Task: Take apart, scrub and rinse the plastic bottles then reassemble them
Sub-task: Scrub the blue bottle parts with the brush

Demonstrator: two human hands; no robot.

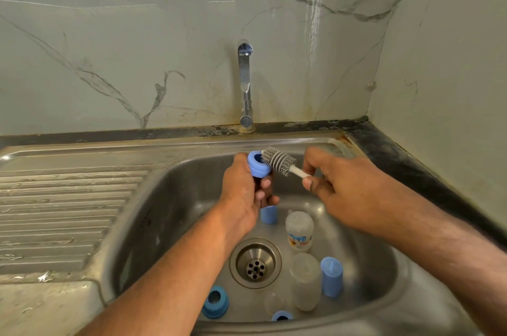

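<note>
Two hands, one brush (278, 160), three blue collars, two caps

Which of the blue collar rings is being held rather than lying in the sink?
The ring in the left hand, meeting the brush; two other rings lie near the sink's front.

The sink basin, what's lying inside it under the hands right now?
In the sink: a drain, two clear bottles, two blue caps, two blue rings. The left hand hides part of one cap.
</note>
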